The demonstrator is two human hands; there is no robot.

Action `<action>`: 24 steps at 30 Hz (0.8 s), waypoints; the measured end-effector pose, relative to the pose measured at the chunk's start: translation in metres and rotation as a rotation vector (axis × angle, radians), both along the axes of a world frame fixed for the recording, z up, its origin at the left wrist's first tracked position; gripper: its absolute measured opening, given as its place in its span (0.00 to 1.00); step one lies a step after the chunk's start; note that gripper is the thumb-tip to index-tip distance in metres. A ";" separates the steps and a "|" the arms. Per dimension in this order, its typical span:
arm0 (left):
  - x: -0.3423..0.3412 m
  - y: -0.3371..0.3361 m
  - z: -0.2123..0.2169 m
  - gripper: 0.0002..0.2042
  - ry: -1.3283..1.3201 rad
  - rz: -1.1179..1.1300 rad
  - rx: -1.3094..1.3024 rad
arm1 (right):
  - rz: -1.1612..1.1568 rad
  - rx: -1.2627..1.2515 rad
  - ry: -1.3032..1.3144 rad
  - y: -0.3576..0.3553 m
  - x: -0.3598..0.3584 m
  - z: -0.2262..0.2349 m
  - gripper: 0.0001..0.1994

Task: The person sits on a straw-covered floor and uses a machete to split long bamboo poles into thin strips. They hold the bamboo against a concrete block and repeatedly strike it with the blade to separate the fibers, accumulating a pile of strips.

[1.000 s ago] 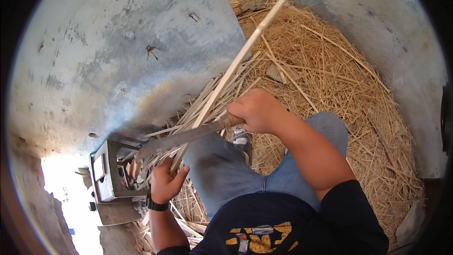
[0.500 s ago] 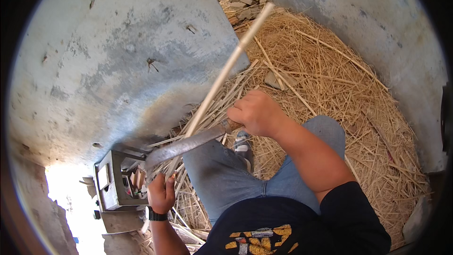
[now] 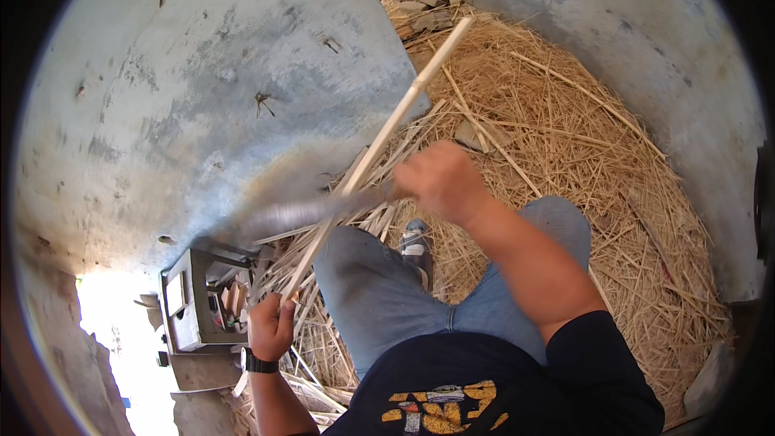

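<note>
My left hand point(image 3: 271, 326) is closed round the lower end of a long pale split bamboo strip point(image 3: 386, 127), which slants up and to the right in front of me. My right hand point(image 3: 442, 181) grips the handle of a large curved knife point(image 3: 295, 215). Motion smears the blade, which points left and passes across the strip above my left hand. Whether the blade touches the strip I cannot tell.
Straw-like bamboo shavings point(image 3: 565, 129) cover the floor, with loose strips among them. A small box-like cabinet point(image 3: 190, 311) holding odds and ends stands left of my left hand. Grey walls point(image 3: 202, 89) rise around; bricks point(image 3: 424, 4) are stacked at the far end.
The knife's blade has swung up along the strip, away from my left hand, and is now blurred. The strip's far end has shifted slightly right and down.
</note>
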State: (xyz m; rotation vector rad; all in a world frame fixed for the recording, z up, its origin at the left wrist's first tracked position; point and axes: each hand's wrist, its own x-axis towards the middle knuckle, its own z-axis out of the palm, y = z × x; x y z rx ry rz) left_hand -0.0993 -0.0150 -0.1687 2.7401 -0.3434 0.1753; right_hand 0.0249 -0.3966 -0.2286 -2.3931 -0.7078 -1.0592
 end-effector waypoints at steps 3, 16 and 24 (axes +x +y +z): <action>0.001 -0.001 0.008 0.19 -0.009 -0.055 0.088 | -0.005 0.020 -0.020 -0.005 0.011 -0.010 0.07; -0.005 0.012 -0.003 0.16 -0.032 0.018 -0.009 | 0.132 0.036 0.199 -0.022 0.012 -0.006 0.08; -0.010 0.030 0.003 0.20 -0.230 0.052 0.014 | -0.137 0.512 0.448 -0.071 0.034 -0.009 0.10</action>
